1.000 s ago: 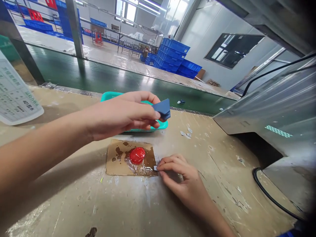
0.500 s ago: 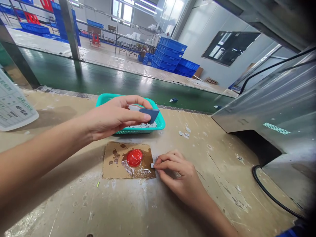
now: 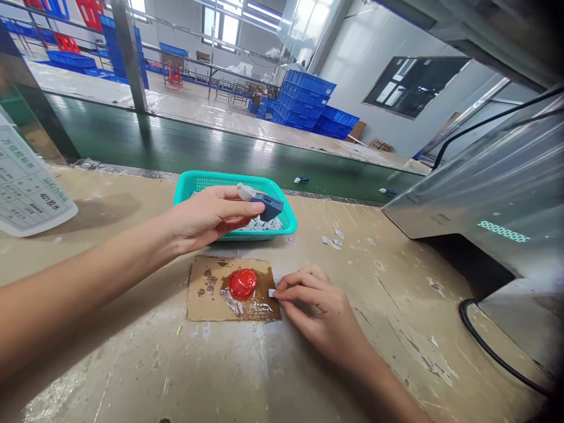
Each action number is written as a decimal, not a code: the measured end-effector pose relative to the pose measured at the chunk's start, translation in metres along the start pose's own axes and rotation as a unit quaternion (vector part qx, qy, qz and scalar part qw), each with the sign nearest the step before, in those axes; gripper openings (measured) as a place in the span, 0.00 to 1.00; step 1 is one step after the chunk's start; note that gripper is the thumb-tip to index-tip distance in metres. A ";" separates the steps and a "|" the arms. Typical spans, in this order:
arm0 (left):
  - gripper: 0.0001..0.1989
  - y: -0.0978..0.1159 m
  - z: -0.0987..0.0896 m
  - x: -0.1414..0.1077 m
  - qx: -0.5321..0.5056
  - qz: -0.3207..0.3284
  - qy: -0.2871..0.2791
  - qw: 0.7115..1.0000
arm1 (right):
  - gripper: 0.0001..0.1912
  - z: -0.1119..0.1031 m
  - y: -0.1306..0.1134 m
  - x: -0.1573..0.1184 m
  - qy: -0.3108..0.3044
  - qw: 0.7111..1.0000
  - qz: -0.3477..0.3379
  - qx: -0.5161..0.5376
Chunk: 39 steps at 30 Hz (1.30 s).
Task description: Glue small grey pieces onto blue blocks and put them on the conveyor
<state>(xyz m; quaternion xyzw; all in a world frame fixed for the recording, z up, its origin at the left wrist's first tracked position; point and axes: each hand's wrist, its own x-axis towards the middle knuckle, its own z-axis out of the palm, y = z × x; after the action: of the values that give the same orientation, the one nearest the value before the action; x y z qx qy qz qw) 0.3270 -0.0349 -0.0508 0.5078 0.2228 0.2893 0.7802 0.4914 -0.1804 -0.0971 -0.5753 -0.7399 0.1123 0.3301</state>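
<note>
Two grips in view: we see the left grip pinching a dark blue block above a teal mesh basket, and the right grip pinching a small white piece at the edge of a cardboard sheet bearing a glossy red blob, on a worn counter; blue crates stand beyond.

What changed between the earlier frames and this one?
The left hand has drawn back over the teal plastic basket, bringing the blue block from the basket's right edge to above its inside. A small white piece now shows against the block. Nothing was let go. The right hand stays at the cardboard edge, pinching a small white tab; the red blob is unchanged.
</note>
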 end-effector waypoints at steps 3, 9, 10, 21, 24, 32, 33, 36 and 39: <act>0.05 -0.001 0.000 0.000 -0.029 -0.011 0.005 1.000 | 0.10 -0.001 0.001 0.001 0.003 1.000 0.002 -0.009; 0.03 0.001 0.002 0.000 -0.018 -0.009 -0.013 1.000 | 0.10 0.000 0.004 0.000 -0.006 1.000 0.003 -0.006; 0.05 0.001 0.001 -0.001 -0.006 -0.001 -0.020 1.000 | 0.10 0.000 0.003 0.000 -0.005 1.000 0.001 -0.005; 0.11 0.013 0.008 0.009 0.149 0.038 -0.009 0.988 | 0.09 -0.052 -0.015 0.053 0.098 0.968 0.010 0.232; 0.09 0.019 0.011 0.017 0.164 0.081 -0.016 0.983 | 0.05 -0.060 -0.014 0.087 0.155 0.913 0.073 0.370; 0.07 0.016 0.005 0.019 0.137 0.126 0.015 0.982 | 0.04 -0.043 -0.013 0.116 0.123 0.904 0.089 0.400; 0.07 0.016 0.005 0.018 0.132 0.125 0.019 0.983 | 0.04 -0.042 -0.012 0.115 0.128 0.912 0.078 0.383; 0.08 0.015 0.005 0.018 0.135 0.127 0.032 0.982 | 0.04 -0.041 -0.012 0.112 0.135 0.930 0.058 0.336; 0.07 0.015 0.007 0.019 0.147 0.132 0.045 0.979 | 0.07 -0.041 -0.016 0.112 0.149 0.942 0.041 0.298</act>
<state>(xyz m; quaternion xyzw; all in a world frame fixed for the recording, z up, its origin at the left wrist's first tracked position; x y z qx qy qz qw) 0.3417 -0.0219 -0.0350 0.6287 0.2286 0.3763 0.6410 0.4905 -0.0910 -0.0173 -0.4905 -0.5907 0.2545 0.5879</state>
